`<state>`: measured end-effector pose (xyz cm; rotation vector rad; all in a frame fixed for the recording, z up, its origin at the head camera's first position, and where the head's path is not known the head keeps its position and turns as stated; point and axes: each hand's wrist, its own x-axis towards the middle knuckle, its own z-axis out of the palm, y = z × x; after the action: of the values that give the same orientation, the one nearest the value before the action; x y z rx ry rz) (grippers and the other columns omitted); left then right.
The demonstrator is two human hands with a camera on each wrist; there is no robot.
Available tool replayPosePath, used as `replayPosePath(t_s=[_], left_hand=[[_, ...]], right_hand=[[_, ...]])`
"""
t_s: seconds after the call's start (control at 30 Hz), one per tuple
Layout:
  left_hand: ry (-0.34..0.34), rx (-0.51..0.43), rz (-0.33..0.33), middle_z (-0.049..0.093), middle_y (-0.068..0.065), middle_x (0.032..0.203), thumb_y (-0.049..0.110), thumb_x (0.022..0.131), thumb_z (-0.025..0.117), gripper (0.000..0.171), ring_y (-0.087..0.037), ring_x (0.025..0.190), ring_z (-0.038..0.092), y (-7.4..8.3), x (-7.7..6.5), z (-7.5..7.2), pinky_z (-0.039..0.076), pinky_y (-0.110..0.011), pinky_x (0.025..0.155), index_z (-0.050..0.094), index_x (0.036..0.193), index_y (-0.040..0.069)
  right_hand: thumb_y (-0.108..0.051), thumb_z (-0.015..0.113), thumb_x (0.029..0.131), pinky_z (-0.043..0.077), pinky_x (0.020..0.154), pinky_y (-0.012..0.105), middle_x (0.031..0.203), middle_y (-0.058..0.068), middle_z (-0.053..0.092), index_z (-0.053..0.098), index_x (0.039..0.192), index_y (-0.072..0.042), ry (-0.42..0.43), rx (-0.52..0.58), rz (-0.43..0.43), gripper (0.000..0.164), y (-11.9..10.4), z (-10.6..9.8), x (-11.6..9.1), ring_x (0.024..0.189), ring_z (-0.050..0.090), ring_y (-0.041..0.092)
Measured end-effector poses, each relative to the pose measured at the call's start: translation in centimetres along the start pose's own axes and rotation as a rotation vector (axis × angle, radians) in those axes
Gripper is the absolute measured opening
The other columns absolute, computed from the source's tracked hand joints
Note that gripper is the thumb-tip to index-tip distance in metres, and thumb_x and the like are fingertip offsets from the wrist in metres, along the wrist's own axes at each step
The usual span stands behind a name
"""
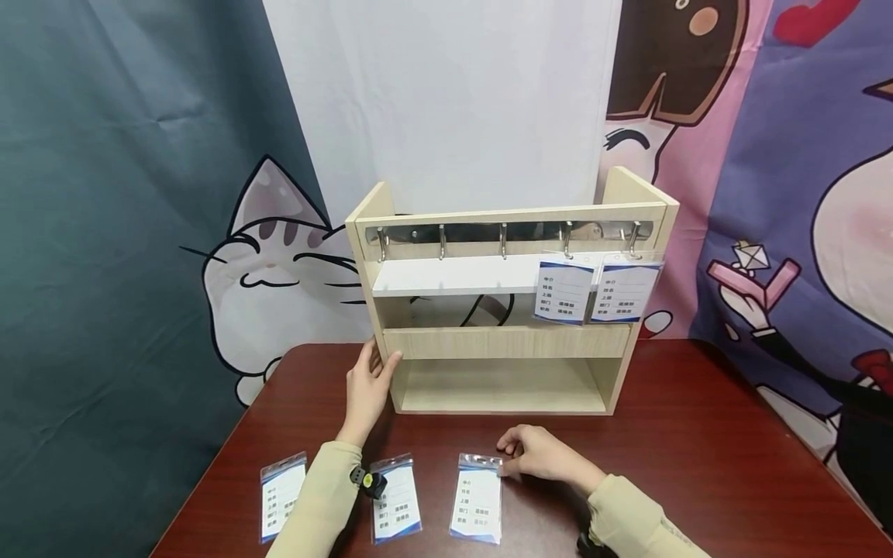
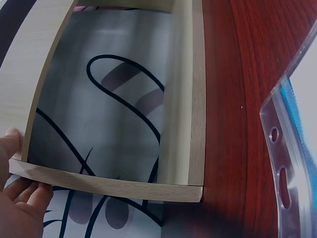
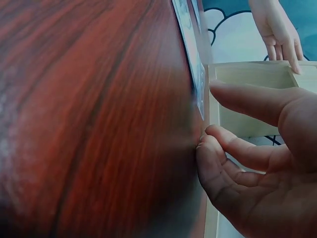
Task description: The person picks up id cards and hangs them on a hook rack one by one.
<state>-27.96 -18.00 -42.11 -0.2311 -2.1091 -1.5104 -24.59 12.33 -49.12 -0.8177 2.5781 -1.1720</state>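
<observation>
My left hand [image 1: 366, 391] grips the left side panel of a small wooden shelf [image 1: 505, 342], thumb on the front edge and fingers round the outer face. In the left wrist view that side panel [image 2: 114, 186] shows close up. Down on the table, my right hand [image 1: 547, 453] is beside a clear-sleeved name badge [image 1: 477, 500], its thumb right at the badge's top right corner. In the right wrist view the thumb [image 3: 247, 99] stands apart from the bent fingers [image 3: 218, 153], which are low at the tabletop. Nothing shows between them.
Two name badges, one [image 1: 563, 291] beside another [image 1: 624, 291], hang from the right hooks of the shelf's metal rail; the other hooks [image 1: 443, 242] are bare. On the dark red table [image 1: 705, 465] lie two more badges, one [image 1: 279, 500] at far left and one [image 1: 398, 504] partly behind my left sleeve.
</observation>
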Motion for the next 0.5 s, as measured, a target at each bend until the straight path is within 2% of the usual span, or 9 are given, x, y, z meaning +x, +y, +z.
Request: replayPosePath(t_s=[0.2, 0.5], left_hand=[[-0.002, -0.011, -0.004, 0.056, -0.03, 0.136, 0.01, 0.097, 0.069, 0.052, -0.038, 0.128, 0.055, 0.11, 0.06, 0.08, 0.047, -0.044, 0.103, 0.05, 0.143, -0.005], [0.004, -0.025, 0.004, 0.056, -0.031, 0.136, 0.009, 0.097, 0.068, 0.051, -0.04, 0.128, 0.055, 0.23, -0.07, 0.02, 0.047, -0.051, 0.103, 0.05, 0.142, -0.006]], right_hand=[[-0.013, 0.089, 0.072, 0.046, 0.066, 0.025, 0.081, 0.0, 0.06, 0.068, 0.092, -0.004, -0.002, -0.047, 0.007, 0.031, -0.12, 0.5, 0.27, 0.073, 0.053, 0.009], [-0.01, 0.088, 0.073, 0.044, 0.066, 0.025, 0.078, -0.002, 0.057, 0.065, 0.086, -0.006, -0.013, -0.083, 0.002, 0.027, -0.41, 0.6, 0.27, 0.072, 0.049, 0.007]])
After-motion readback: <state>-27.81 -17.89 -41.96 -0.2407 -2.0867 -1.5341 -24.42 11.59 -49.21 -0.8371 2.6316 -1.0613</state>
